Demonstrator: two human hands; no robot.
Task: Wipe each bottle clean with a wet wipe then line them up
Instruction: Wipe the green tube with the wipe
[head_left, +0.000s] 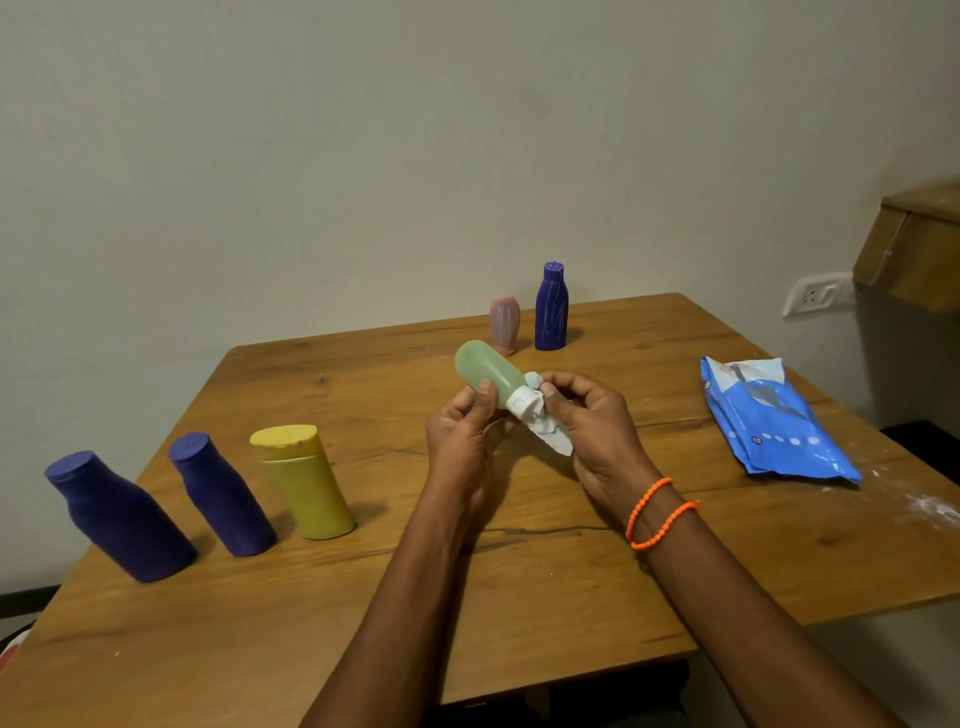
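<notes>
Holding a pale green plastic bottle with a white cap (491, 378) above the wooden worktop (519, 582), we curl the fingers of our left hand (464, 434) round its body, thumb pressed on its side, so that its base tilts up and away and its cap points toward our right hand (592, 421). The fingers of that right hand pinch a crumpled white wet wipe (545, 427) against the cap, and the wipe's loose end hangs below them.

Beyond our fingers, two bottles stand upright just beside each other: a small pink plastic bottle (504, 325) and a taller dark blue plastic bottle (551, 307), both marked with pale streaks. Well to the left of our left hand, three more bottles stand in a row: a yellow plastic bottle with a flat cap (304, 480) nearest, then a slim dark blue bottle (221, 493), then a wider dark blue bottle (117, 514) farthest out.

To the right of our right hand lies a blue soft pack of wipes (774, 421), flat on the worktop, with white powdery specks (930, 506) near it. An orange beaded bracelet (655, 512) loops twice round our right wrist.
</notes>
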